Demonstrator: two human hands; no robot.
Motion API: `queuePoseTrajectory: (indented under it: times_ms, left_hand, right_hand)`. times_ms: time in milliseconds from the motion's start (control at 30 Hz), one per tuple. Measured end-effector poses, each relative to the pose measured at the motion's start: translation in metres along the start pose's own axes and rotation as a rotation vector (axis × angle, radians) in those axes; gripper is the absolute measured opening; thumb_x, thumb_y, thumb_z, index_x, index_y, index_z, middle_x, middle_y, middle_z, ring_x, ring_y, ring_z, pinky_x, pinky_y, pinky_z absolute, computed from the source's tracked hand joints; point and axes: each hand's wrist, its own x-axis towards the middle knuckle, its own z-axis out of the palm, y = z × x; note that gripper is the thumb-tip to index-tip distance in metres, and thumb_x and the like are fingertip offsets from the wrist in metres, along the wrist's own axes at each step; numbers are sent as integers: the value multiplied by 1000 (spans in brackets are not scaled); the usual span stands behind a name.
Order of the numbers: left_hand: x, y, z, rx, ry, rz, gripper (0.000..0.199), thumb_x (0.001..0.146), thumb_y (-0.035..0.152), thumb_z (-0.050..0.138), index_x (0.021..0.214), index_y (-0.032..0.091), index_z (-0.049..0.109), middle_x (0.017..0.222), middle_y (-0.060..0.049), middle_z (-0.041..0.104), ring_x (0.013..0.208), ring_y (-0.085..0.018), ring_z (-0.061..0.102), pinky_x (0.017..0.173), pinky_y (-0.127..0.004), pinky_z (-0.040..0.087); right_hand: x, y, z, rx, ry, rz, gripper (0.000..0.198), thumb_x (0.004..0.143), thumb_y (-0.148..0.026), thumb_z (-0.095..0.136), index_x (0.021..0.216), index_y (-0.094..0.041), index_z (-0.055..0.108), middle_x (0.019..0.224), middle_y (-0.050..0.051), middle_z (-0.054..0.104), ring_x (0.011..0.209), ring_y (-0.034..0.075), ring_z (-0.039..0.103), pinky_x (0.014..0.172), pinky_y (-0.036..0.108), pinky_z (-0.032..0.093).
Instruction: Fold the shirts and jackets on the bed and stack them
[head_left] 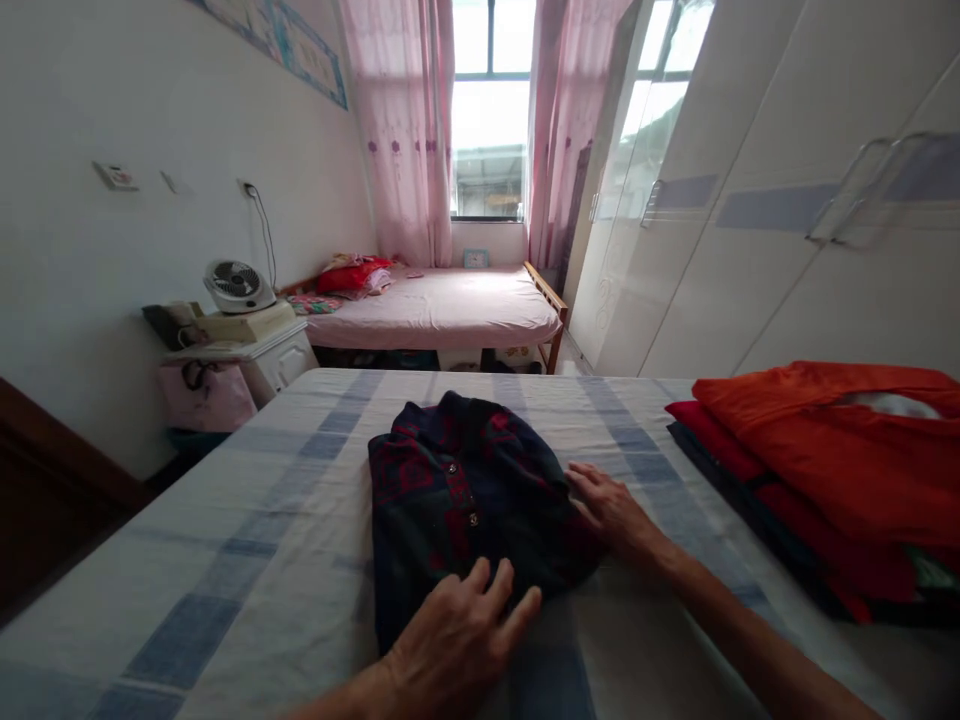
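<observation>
My left hand (466, 628) spreads loose fingers over the shirt (491, 495); I can't tell whether my right hand (616, 512) grips its side. Uneven tugging could crease it.

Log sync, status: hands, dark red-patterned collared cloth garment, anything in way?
Left hand at lower front of garment, right hand at its right edge. Garment front up on blue-striped white sheet. Orange-topped clothes stack at right, apart.

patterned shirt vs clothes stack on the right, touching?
Apart. The head view shows striped sheet lying bare between the patterned shirt and the clothes stack.
</observation>
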Motion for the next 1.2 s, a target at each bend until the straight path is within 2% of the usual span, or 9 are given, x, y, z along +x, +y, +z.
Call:
queuePoseTrajectory:
  times_ms: [167,267,367,533,633,767,933,1067,1200]
  left_hand:
    - [-52,-24,13,-84,279,-248,56,78,39,62,130,24,51,129,-12,58,110,-29,60,88,-38,52]
    - [-74,-51,14,-87,404,-533,46,85,44,51,125,22,56,127,-11,59,111,-26,59,90,-37,51]
    - [-84,-72,22,-153,411,-727,48,87,48,44,122,18,57,128,-13,57,117,-28,55,95,-41,48]
    - [-75,-75,35,-229,416,-653,55,85,48,48,133,21,48,146,-13,38,133,-29,38,106,-44,37]
    - [-64,-66,43,-247,385,-581,58,84,47,51,138,26,43,152,-10,27,137,-30,30,108,-47,34]
    - [-58,-62,52,-368,351,-600,57,84,46,51,138,27,42,154,-9,23,139,-30,25,109,-50,30]
    - [-57,-73,38,-873,518,-926,68,83,42,53,142,15,32,154,-13,21,141,-27,20,114,-45,22]
    - [-50,-83,20,-1519,673,-1259,67,82,30,56,140,13,28,147,-16,36,133,-24,38,103,-37,42]
    - [-32,-90,11,-1773,636,-1199,55,72,27,69,122,16,49,123,-14,62,109,-27,61,81,-33,55]
  right_hand:
    - [-10,16,-22,160,-16,288,43,88,-38,40,119,-16,60,121,11,62,112,24,57,98,39,42]
    - [-2,-4,-18,182,4,250,44,86,-44,43,117,-18,60,120,11,62,103,23,61,92,36,44]
    - [14,-29,-7,50,66,142,37,86,-43,44,105,-19,65,111,10,63,96,22,61,88,34,43]
    - [50,-52,14,-124,56,142,34,81,-49,52,89,-20,67,98,11,65,97,25,58,83,35,41]
    - [69,-50,20,-70,-9,118,22,78,-40,57,74,-19,65,83,6,66,85,21,59,75,30,42]
    - [81,-30,16,80,12,199,29,85,-38,43,81,-19,65,73,1,65,71,16,59,68,26,43]
    - [75,-14,13,56,71,290,39,86,-43,39,89,-14,64,93,12,66,91,23,60,80,33,42]
    - [69,-30,23,36,32,244,41,78,-52,54,93,-15,63,101,15,65,97,27,58,85,36,41]
    - [72,-51,28,173,-16,210,19,77,-32,55,84,-16,63,90,11,68,89,25,61,83,36,44]
